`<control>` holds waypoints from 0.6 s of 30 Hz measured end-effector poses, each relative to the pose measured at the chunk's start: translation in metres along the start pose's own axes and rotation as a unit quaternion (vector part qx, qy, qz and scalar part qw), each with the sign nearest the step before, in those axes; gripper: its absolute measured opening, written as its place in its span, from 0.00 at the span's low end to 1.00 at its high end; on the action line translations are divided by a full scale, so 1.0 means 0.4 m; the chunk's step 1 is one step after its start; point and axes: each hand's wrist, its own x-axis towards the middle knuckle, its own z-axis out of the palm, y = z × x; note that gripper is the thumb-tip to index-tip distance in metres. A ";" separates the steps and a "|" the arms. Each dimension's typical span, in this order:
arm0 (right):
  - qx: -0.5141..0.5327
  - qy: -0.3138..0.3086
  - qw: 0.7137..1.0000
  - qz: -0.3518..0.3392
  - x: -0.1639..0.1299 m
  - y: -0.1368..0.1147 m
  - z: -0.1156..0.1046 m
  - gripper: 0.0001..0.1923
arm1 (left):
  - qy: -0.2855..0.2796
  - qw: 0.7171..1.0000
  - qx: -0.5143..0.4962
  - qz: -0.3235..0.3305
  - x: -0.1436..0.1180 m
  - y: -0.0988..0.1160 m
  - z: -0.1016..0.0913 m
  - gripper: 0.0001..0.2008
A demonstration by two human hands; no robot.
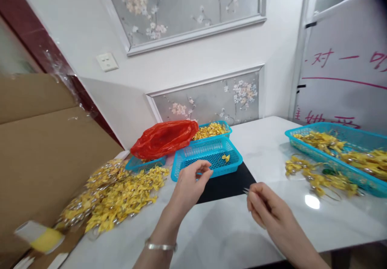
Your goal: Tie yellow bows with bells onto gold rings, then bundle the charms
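My left hand hovers at the near rim of a blue basket, its thumb and fingers pinched together; I cannot see anything between them. One small yellow bow lies inside that basket. My right hand is closed on thin metal tweezers, whose tips point left over a black mat. A heap of yellow bows with metal rings lies to the left of my left hand on the white table.
A red plastic bag lies on another blue basket. Behind it a basket of yellow pieces. At the right a long blue basket holds yellow bows, with more beside it. Cardboard boxes stand at the left.
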 end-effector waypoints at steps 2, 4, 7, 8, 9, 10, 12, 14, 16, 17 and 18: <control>-0.005 0.010 1.000 0.004 0.001 0.026 0.002 0.20 | -0.061 0.996 0.068 0.019 0.100 -0.002 0.030 0.10; -0.010 0.024 1.000 -0.002 0.002 0.043 0.000 0.20 | -0.104 0.985 0.133 0.021 0.191 -0.015 0.065 0.13; -0.006 0.030 0.999 -0.014 0.004 0.049 -0.004 0.21 | -0.145 0.967 0.211 0.015 0.293 -0.043 0.117 0.15; -0.002 0.030 0.999 -0.019 0.005 0.048 -0.005 0.21 | -0.156 0.961 0.229 0.014 0.316 -0.051 0.133 0.15; 0.002 0.029 0.999 -0.024 0.007 0.046 -0.006 0.21 | -0.166 0.955 0.244 0.014 0.335 -0.059 0.146 0.15; 0.007 0.027 0.999 -0.029 0.009 0.044 -0.007 0.21 | -0.176 0.951 0.256 0.014 0.349 -0.065 0.158 0.15; 0.018 0.022 0.999 -0.032 0.013 0.040 -0.008 0.20 | -0.196 0.943 0.267 0.013 0.370 -0.071 0.177 0.15; 0.030 0.017 0.999 -0.030 0.015 0.036 -0.011 0.20 | -0.214 0.940 0.267 0.007 0.383 -0.072 0.189 0.16; 0.041 0.013 0.999 -0.028 0.016 0.033 -0.014 0.20 | -0.224 0.940 0.257 -0.006 0.394 -0.068 0.195 0.16; 0.046 0.012 0.999 -0.027 0.015 0.031 -0.015 0.19 | -0.226 0.942 0.248 -0.015 0.398 -0.066 0.196 0.16; 0.050 0.011 0.998 -0.026 0.015 0.028 -0.017 0.19 | -0.225 0.945 0.237 -0.025 0.403 -0.063 0.196 0.16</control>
